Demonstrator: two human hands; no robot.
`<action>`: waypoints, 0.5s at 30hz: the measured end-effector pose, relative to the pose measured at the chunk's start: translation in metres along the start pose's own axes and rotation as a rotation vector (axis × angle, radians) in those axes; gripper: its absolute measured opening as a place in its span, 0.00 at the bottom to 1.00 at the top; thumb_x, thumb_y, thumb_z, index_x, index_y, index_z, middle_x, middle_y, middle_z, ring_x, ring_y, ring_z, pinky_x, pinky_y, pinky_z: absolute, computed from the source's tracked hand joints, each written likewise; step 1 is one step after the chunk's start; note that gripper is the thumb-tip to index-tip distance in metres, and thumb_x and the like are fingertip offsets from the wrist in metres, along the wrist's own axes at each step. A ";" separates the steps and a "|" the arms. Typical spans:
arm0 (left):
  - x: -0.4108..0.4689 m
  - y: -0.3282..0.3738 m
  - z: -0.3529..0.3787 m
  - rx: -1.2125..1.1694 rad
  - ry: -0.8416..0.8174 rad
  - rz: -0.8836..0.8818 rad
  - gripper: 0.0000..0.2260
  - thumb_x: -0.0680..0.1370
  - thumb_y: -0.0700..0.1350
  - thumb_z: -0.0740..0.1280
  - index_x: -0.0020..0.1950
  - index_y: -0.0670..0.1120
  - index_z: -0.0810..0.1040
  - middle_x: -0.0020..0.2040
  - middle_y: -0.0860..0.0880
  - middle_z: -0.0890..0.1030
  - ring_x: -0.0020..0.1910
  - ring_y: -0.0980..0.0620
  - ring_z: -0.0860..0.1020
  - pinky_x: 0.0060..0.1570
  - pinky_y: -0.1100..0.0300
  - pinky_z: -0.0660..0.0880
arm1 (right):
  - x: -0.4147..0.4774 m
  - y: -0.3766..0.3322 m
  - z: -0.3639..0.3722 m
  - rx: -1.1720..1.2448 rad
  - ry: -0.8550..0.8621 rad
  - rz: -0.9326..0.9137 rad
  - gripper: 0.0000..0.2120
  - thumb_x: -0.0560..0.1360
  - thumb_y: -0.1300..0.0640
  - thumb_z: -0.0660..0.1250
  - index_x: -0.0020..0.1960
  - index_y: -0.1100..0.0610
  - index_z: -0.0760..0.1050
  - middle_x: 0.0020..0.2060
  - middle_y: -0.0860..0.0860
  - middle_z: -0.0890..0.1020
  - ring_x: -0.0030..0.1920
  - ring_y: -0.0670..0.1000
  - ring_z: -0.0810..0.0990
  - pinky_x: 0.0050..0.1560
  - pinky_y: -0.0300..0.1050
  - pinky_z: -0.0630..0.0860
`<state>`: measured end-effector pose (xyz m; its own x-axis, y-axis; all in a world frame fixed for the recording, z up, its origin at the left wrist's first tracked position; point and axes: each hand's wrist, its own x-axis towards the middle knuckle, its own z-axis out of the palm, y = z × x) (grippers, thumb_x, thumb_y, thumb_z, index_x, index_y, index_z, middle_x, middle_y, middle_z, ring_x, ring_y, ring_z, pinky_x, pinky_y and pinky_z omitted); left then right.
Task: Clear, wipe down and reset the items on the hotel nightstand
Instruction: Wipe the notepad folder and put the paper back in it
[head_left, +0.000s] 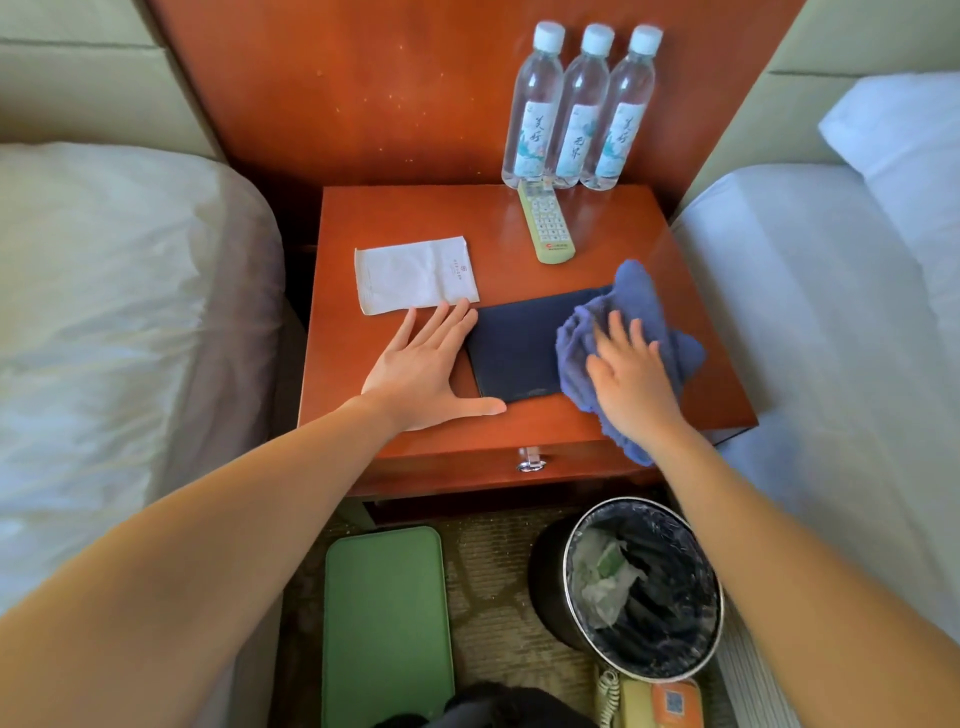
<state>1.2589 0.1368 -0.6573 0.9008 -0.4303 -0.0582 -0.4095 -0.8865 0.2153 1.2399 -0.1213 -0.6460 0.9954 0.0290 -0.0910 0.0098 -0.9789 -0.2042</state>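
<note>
The left hand (421, 364) lies flat on the counter (415, 218), palm down and fingers straight, and it holds nothing. Its fingertips reach the near edge of the white paper packet (415, 275), and its side is against the left edge of the dark blue folder (514, 348). The right hand (631, 374) is also open, with fingers spread, and it presses the blue cloth (639, 291) down on the right part of the folder.

I think the wiping is in progress while several items are not yet cleared, and this brings some risks. The folder may slide under the cloth if the left hand does not brace it well. The remote control (545, 223) lies near the cloth, and the three water bottles (579, 109) stand just behind it, so a wide stroke could push the remote into them and tip one over. One corner of the cloth hangs over the front edge, above the lined waste bin (567, 571), and it could drop if the pressure is released.
</note>
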 end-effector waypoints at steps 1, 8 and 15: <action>0.000 0.000 0.000 0.001 -0.003 0.001 0.52 0.67 0.80 0.51 0.81 0.51 0.43 0.81 0.54 0.44 0.78 0.56 0.40 0.76 0.50 0.36 | 0.009 0.007 -0.003 -0.028 -0.012 0.098 0.30 0.78 0.50 0.40 0.78 0.55 0.55 0.77 0.60 0.58 0.76 0.63 0.55 0.70 0.63 0.55; 0.001 -0.002 0.002 -0.017 0.017 0.015 0.52 0.66 0.80 0.51 0.81 0.50 0.44 0.80 0.54 0.44 0.78 0.58 0.40 0.77 0.50 0.39 | 0.031 -0.024 -0.005 -0.044 -0.029 0.077 0.27 0.82 0.53 0.49 0.79 0.48 0.46 0.79 0.52 0.53 0.78 0.58 0.50 0.74 0.61 0.49; 0.001 -0.003 0.002 0.018 -0.015 0.053 0.59 0.62 0.83 0.52 0.81 0.47 0.42 0.80 0.53 0.41 0.77 0.58 0.37 0.77 0.49 0.39 | 0.010 -0.053 0.009 -0.056 -0.144 -0.253 0.28 0.82 0.47 0.49 0.79 0.44 0.42 0.79 0.45 0.44 0.78 0.49 0.41 0.76 0.53 0.39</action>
<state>1.2606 0.1385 -0.6597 0.8758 -0.4787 -0.0619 -0.4588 -0.8654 0.2012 1.2480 -0.0672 -0.6450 0.9369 0.2980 -0.1826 0.2651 -0.9464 -0.1844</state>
